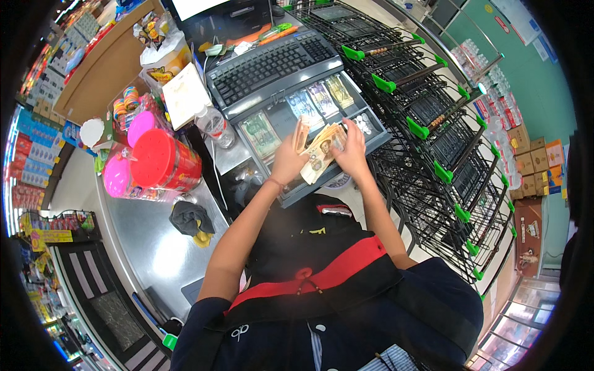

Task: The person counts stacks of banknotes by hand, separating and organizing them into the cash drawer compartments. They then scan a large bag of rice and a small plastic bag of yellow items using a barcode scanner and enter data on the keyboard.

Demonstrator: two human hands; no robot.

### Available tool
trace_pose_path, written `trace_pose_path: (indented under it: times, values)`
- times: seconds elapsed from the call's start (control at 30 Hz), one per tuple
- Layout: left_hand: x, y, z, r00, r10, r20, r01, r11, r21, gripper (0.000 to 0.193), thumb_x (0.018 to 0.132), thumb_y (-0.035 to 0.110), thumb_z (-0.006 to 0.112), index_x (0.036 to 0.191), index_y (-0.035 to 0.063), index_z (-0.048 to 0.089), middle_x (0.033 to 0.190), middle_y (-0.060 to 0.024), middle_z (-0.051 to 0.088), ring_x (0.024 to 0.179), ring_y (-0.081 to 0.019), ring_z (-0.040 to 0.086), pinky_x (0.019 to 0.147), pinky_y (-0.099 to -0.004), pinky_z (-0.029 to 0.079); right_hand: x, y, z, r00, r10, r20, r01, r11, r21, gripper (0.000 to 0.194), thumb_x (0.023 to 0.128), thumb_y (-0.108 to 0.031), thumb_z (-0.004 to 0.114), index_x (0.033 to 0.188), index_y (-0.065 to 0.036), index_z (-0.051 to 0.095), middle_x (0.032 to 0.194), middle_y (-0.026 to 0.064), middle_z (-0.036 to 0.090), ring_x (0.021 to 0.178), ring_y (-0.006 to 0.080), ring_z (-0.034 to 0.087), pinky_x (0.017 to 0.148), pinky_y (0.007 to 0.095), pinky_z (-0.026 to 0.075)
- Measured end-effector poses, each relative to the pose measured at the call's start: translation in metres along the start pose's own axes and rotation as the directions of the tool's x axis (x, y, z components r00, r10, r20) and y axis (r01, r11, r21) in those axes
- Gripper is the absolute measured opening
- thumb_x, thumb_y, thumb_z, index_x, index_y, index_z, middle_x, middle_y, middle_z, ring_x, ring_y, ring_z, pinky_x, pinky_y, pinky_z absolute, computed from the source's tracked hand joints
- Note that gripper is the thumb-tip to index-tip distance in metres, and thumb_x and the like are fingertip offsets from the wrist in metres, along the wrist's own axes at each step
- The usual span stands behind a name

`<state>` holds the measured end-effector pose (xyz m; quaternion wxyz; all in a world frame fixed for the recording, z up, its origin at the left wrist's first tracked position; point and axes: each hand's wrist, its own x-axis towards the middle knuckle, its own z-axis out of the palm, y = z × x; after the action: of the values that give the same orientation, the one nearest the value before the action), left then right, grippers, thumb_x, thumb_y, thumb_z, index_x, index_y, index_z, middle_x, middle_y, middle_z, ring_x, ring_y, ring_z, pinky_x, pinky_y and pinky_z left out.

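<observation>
An open cash drawer [297,185] stands out below a black keyboard [276,65]. Over its front part my left hand [288,160] grips folded banknotes [301,133], its fingers also against a fanned stack. My right hand [351,150] holds the other side of that fanned stack of yellowish-brown banknotes [320,155]. Green banknotes [261,134] lie in the left compartment. Blue banknotes [304,107], purplish banknotes [323,98] and yellowish banknotes [339,92] fill compartments at the back. Coins [363,123] lie in a compartment at the right, beyond my right hand.
Nested shopping carts [431,125] with green handle ends crowd the right side. On the left stand a clear plastic bottle [216,127], a red-lidded tub [162,160] and pink-lidded containers [118,176]. A dark cloth [189,219] lies on the metal counter [153,241].
</observation>
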<state>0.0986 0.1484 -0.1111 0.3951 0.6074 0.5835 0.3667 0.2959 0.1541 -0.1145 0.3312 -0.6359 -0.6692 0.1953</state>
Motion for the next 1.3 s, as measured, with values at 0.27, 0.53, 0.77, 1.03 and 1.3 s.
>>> trace_pose_path:
  times: [0.27, 0.53, 0.77, 1.03, 1.3]
  values:
    - [-0.025, 0.038, -0.025, 0.981, 0.154, 0.117, -0.164, 0.983, 0.078, 0.044, 0.080, 0.014, 0.067, 0.121, 0.0053, 0.052, 0.103, -0.0268, 0.063, 0.098, -0.0444, 0.061, 0.083, -0.0443, 0.050, 0.010, 0.023, 0.000, 0.934, -0.146, 0.327, -0.187, 0.580, 0.793, 0.094, 0.072, 0.020, 0.050, 0.152, -0.016, 0.015, 0.139, 0.0149, 0.047, 0.119, 0.0205, 0.053, 0.103, 0.0314, 0.042]
    - [-0.020, 0.015, -0.033, 0.930, 0.043, 0.366, 0.016, 0.987, -0.157, 0.065, 0.086, 0.025, 0.070, 0.139, 0.0020, 0.040, 0.135, -0.0202, 0.051, 0.124, -0.0281, 0.051, 0.102, -0.0356, 0.040, 0.001, 0.021, 0.016, 0.959, -0.057, 0.277, -0.147, 0.735, 0.662, 0.036, 0.087, 0.009, 0.058, 0.119, -0.006, 0.050, 0.104, 0.0020, 0.057, 0.098, 0.0104, 0.055, 0.087, 0.0248, 0.045]
    - [-0.016, 0.008, -0.069, 0.827, 0.086, 0.556, 0.212, 0.868, -0.449, 0.079, 0.099, 0.050, 0.049, 0.153, 0.0020, 0.017, 0.150, -0.0110, 0.035, 0.135, -0.0179, 0.035, 0.112, -0.0301, 0.028, 0.007, -0.050, -0.027, 0.877, -0.299, 0.377, 0.108, 0.886, 0.451, 0.021, 0.090, 0.003, 0.056, 0.111, -0.002, 0.052, 0.101, 0.0081, 0.059, 0.099, 0.0158, 0.057, 0.084, 0.0296, 0.048]
    - [-0.092, 0.002, -0.121, 0.924, -0.018, 0.383, 0.251, 0.782, -0.570, 0.072, 0.088, 0.008, 0.065, 0.148, 0.0044, 0.027, 0.132, -0.0052, 0.049, 0.122, -0.0150, 0.051, 0.099, -0.0310, 0.044, -0.002, -0.150, 0.030, 0.731, -0.611, 0.303, 0.434, 0.760, 0.484, 0.021, 0.084, 0.006, 0.059, 0.103, -0.001, 0.051, 0.104, 0.0137, 0.053, 0.100, 0.0317, 0.054, 0.087, 0.0352, 0.045]
    - [-0.251, -0.041, -0.162, 0.951, -0.307, -0.021, 0.301, 0.943, -0.144, 0.064, 0.080, 0.009, 0.058, 0.139, 0.0026, 0.035, 0.124, -0.0199, 0.057, 0.106, -0.0282, 0.061, 0.091, -0.0369, 0.047, -0.069, -0.200, 0.132, 0.181, -0.759, 0.625, -0.168, 0.603, 0.780, 0.052, 0.079, 0.013, 0.054, 0.127, -0.006, 0.045, 0.103, 0.0061, 0.063, 0.098, 0.0142, 0.060, 0.089, 0.0288, 0.046]
